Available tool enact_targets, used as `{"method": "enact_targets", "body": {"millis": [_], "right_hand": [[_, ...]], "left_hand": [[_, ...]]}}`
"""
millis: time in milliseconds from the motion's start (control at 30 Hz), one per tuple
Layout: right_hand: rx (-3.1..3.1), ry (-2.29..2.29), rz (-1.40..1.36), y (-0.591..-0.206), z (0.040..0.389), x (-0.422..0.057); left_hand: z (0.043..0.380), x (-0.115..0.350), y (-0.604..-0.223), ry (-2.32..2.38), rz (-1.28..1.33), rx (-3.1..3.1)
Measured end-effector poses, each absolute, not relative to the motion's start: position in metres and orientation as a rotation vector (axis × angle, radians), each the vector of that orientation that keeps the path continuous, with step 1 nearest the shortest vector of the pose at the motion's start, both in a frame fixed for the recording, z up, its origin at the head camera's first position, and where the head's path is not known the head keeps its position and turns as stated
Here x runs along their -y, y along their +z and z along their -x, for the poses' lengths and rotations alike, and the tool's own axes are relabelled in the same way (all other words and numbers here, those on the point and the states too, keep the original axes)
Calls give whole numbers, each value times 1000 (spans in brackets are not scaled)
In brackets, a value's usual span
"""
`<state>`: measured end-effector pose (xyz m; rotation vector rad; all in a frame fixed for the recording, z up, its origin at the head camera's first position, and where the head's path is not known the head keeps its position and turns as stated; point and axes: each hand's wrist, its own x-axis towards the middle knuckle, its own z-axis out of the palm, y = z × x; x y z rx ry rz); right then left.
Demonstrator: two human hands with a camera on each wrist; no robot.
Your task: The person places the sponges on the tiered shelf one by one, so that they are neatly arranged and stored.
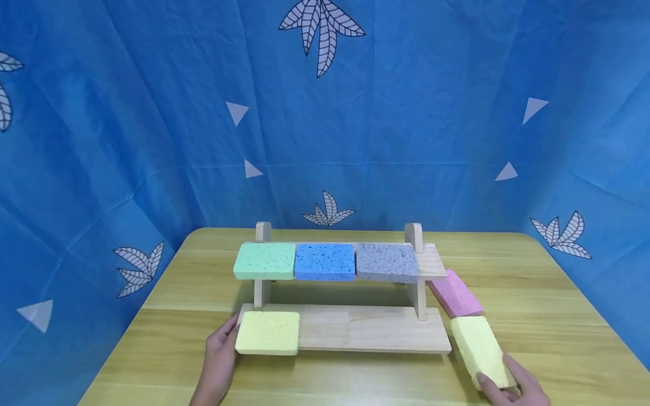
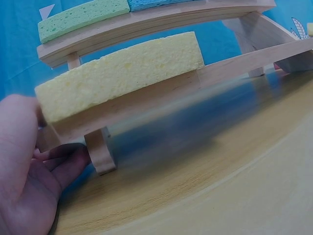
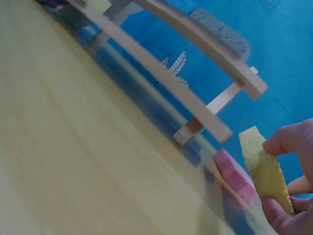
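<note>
A two-tier wooden shelf (image 1: 376,330) stands on the table. On its upper tier lie a green sponge (image 1: 264,261), a blue sponge (image 1: 325,261) and a grey sponge (image 1: 387,261) in a row. One yellow sponge (image 1: 268,333) covers the left end of the lower tier. My left hand (image 1: 220,355) grips that end, its fingers (image 2: 73,166) reaching beneath the board. To the right of the shelf, my right hand (image 1: 518,386) pinches a second yellow sponge (image 1: 479,349) by its near end. Beyond it, a pink sponge (image 1: 457,294) lies on the table, partly hidden.
The wooden table (image 1: 548,316) carries everything. A blue cloth (image 1: 431,113) with white leaf prints hangs behind and on both sides. Two uprights, a left one (image 1: 262,293) and a right one (image 1: 418,299), join the tiers.
</note>
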<state>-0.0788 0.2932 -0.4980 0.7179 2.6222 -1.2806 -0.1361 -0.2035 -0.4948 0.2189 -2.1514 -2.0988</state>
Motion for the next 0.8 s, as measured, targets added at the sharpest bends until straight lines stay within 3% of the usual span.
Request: {"method": "enact_targets", "body": {"millis": [400, 800], "right_hand": [[-2760, -1618, -712, -488, 69, -269], [-2971, -1620, -413, -489, 67, -246]], "left_hand": [[135, 203, -495, -2094, -229, 2150], [136, 203, -496, -2075, -236, 2175]]}}
